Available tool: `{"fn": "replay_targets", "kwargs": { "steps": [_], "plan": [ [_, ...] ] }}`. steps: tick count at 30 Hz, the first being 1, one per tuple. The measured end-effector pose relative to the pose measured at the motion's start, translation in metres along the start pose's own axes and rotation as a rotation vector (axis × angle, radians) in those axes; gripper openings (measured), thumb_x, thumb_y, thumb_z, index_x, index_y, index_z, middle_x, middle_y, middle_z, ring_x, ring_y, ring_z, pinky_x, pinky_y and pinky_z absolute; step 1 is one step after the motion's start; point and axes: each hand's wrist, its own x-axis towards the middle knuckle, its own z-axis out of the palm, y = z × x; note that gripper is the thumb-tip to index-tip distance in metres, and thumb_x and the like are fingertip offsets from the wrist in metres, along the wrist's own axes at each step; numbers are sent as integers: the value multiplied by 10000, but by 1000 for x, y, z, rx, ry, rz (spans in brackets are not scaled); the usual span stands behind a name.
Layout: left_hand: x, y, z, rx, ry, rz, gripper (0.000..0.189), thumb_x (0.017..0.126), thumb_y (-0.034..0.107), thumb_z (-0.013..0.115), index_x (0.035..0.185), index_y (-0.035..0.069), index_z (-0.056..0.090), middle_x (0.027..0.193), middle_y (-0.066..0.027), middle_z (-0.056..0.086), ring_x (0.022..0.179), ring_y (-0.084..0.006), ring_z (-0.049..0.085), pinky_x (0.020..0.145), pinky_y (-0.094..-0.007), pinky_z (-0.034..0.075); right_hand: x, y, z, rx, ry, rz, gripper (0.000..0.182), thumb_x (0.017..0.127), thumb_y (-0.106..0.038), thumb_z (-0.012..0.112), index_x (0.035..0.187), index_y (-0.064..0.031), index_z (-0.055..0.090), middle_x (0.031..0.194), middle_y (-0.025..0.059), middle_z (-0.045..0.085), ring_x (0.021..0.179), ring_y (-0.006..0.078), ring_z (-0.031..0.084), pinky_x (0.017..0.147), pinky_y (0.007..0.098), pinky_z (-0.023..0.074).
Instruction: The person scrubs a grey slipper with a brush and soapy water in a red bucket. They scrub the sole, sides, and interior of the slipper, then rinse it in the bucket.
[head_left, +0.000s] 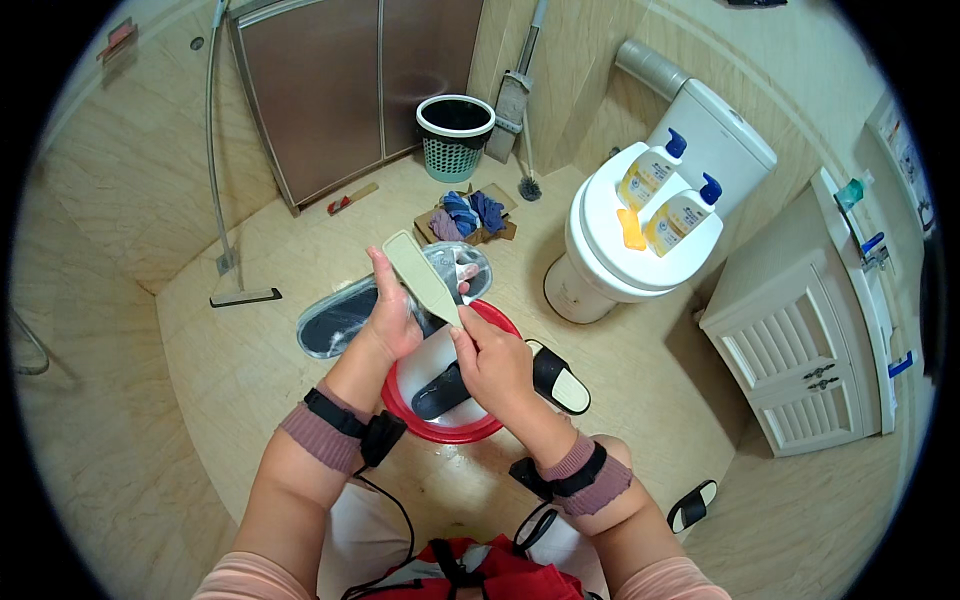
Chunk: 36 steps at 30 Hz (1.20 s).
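Note:
My left hand (396, 324) holds a wet dark slipper with a pale sole edge (330, 324), streaked with white foam. Its thumb points up, and fingertips show near the slipper's far end; the brush hides the rest of that grip. In my right hand (495, 360) is the handle of a pale green scrubbing brush (416, 266). The brush lies across the slipper, back upward, bristles mostly hidden. Below both hands a red basin (450, 435) stands on the floor with whitish, sudsy water. Another dark slipper (439, 394) rests in it, partly covered by my right hand.
A black-and-white slide (562, 379) lies right of the basin; another slide (691, 506) is farther right. Beyond are a cardboard box of cloths (469, 217), a lidded bin (455, 142) and a toilet (637, 225) bearing two pump bottles (679, 217). A squeegee (246, 298) stands left.

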Motion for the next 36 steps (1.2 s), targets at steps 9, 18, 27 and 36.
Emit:
{"fn": "replay_targets", "kwargs": {
  "steps": [9, 18, 27, 36],
  "plan": [
    [-8, -12, -23, 739, -57, 156, 392, 886, 97, 635, 1272, 35, 612, 1203, -66, 653, 1060, -182, 615, 919, -323, 497, 7, -1, -13, 70, 15, 102, 317, 935, -308, 570, 1180, -140, 679, 852, 207, 690, 767, 393, 672, 658, 497, 522],
    [-7, -9, -19, 922, -4, 174, 401, 836, 74, 630, 1233, 15, 617, 1170, -99, 662, 1086, -192, 601, 960, -330, 463, 10, 6, -11, 19, 47, 120, 305, 945, -317, 563, 1136, -108, 678, 871, 190, 697, 736, 390, 672, 653, 499, 525],
    [-4, -22, -35, 1406, 87, 63, 497, 849, 117, 658, 1327, 33, 549, 1285, -130, 607, 1177, -233, 562, 1026, -357, 419, 24, 9, -19, 0, -20, 173, 298, 958, -324, 531, 1171, -157, 657, 830, 196, 687, 713, 389, 666, 638, 502, 516],
    [-2, -18, -27, 1276, -76, 161, 417, 884, 173, 647, 1281, 61, 582, 1287, -158, 606, 1185, -290, 578, 1006, -353, 447, 23, 15, -14, -11, 11, 130, 301, 948, -277, 546, 1183, -116, 642, 900, 177, 698, 751, 363, 677, 644, 481, 530]
  ]
}}
